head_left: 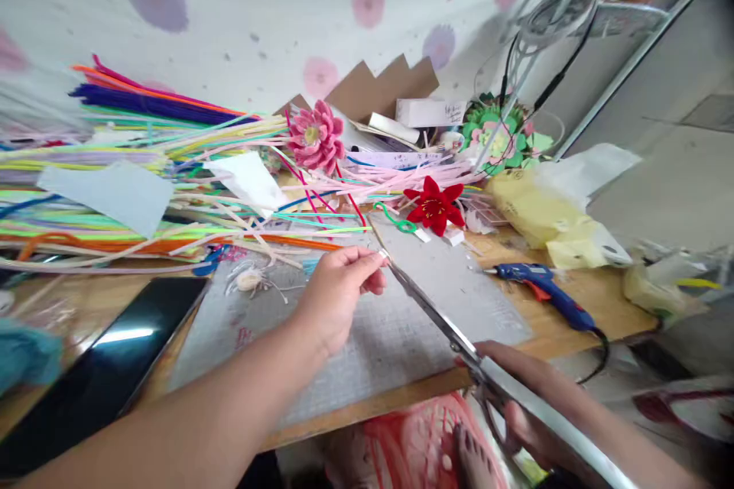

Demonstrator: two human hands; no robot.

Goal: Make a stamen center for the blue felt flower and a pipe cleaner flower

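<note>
My left hand [338, 286] is raised over the grey cutting mat [401, 355], thumb and fingertips pinched on a small white piece [384, 253]. A thin brownish strand [375, 233] shows just beyond these fingertips. My right hand [527, 405] grips a pair of long metal scissors [427, 309] at the mat's front right. The tips of the blades reach the white piece at my left fingertips. Blur hides whether the blades touch it. On the mat to the left lies a small cream-coloured piece [249, 279] with thin strands.
Bundles of coloured pipe cleaners [172, 244] cover the back left. A pink flower [315, 136] and a red flower [434, 205] stand behind the mat. A blue glue gun [542, 290] lies right, a black phone [108, 367] left. Yellow plastic bags [531, 210] sit back right.
</note>
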